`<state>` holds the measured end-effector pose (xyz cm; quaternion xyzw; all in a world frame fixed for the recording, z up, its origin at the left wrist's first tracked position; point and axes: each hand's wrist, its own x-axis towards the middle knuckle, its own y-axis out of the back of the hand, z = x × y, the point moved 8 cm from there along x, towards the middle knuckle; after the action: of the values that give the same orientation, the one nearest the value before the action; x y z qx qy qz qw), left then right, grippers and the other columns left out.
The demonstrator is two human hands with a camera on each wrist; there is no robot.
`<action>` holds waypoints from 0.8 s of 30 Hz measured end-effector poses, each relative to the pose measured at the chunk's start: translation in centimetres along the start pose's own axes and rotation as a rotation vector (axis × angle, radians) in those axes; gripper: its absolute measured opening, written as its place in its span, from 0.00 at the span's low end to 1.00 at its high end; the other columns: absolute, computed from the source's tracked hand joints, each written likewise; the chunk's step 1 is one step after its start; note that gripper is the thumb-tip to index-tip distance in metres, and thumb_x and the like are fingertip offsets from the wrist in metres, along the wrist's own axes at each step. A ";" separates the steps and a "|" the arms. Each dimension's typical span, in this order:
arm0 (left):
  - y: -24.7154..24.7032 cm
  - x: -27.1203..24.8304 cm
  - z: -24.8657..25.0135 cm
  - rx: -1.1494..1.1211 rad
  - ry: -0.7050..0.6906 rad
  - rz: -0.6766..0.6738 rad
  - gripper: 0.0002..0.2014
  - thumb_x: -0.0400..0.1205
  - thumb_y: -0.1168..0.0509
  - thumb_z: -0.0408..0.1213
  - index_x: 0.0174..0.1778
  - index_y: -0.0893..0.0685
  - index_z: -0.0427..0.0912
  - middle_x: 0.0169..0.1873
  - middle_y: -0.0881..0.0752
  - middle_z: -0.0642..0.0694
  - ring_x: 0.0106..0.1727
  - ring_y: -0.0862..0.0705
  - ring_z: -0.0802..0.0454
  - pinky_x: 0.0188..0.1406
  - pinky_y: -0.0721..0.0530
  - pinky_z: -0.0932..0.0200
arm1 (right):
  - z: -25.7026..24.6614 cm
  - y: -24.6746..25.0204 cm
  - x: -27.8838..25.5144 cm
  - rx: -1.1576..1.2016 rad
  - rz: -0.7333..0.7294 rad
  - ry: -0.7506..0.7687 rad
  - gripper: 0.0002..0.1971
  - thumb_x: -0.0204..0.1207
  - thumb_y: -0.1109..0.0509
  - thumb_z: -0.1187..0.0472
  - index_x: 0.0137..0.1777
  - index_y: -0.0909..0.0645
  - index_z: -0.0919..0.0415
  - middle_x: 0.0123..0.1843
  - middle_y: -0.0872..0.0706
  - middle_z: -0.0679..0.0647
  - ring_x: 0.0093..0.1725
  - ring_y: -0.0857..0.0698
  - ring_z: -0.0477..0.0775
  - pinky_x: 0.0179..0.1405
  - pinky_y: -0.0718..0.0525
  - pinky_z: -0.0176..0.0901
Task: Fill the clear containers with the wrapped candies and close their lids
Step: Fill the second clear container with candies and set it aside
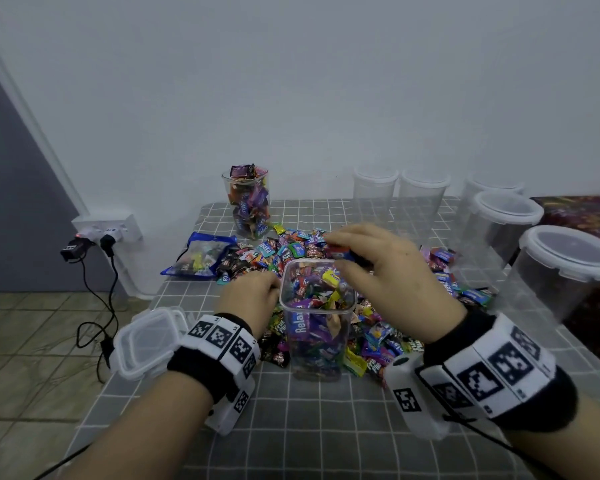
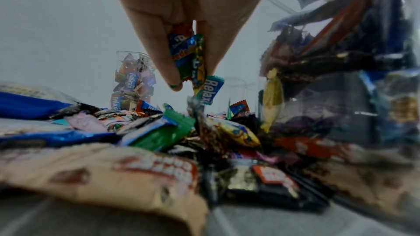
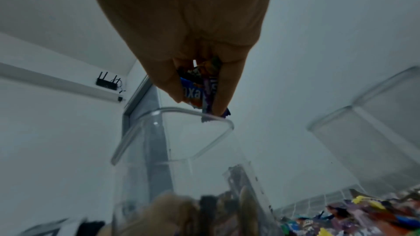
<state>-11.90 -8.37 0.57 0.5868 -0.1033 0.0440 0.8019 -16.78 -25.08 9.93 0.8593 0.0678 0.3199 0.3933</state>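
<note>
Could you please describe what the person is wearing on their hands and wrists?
Both hands are bare. The left wrist and right wrist each carry a black band ringed with white blocks bearing black square markers. A white camera pod hangs beneath the right band, and a thin black cable trails from it.

grey checked cloth (image 1: pixel 326 427); wall socket (image 1: pixel 108 230) (two plugs in); router (image 3: pixel 108 82)
</note>
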 end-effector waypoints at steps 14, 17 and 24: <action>-0.1 0.0 0.3 0.026 -0.011 -0.004 0.11 0.84 0.42 0.43 0.54 0.16 0.46 0.51 0.15 0.49 0.52 0.18 0.48 0.44 0.27 0.58 | -1.9 -3.2 -0.4 -0.049 -0.139 0.133 0.18 0.73 0.35 0.58 0.62 0.16 0.59 0.64 0.18 0.51 0.64 0.22 0.50 0.62 0.31 0.35; -0.2 0.0 -0.1 -0.025 -0.003 0.007 0.09 0.84 0.41 0.42 0.50 0.16 0.47 0.47 0.15 0.50 0.50 0.17 0.49 0.42 0.27 0.58 | -1.7 -2.9 -0.5 0.000 -0.081 0.115 0.18 0.73 0.35 0.56 0.60 0.15 0.58 0.62 0.16 0.50 0.61 0.21 0.46 0.61 0.29 0.34; 0.9 -0.5 -1.0 -0.149 0.033 0.074 0.07 0.83 0.39 0.38 0.49 0.15 0.45 0.47 0.14 0.49 0.49 0.18 0.50 0.42 0.28 0.59 | 2.3 -3.6 -2.6 0.287 -0.189 -0.210 0.48 0.62 0.26 0.39 0.81 0.44 0.47 0.78 0.37 0.37 0.76 0.41 0.34 0.73 0.43 0.26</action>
<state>-12.43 -7.15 1.04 0.5203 -0.1148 0.0755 0.8428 -16.90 -25.02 4.92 0.9250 0.1517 0.1773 0.3000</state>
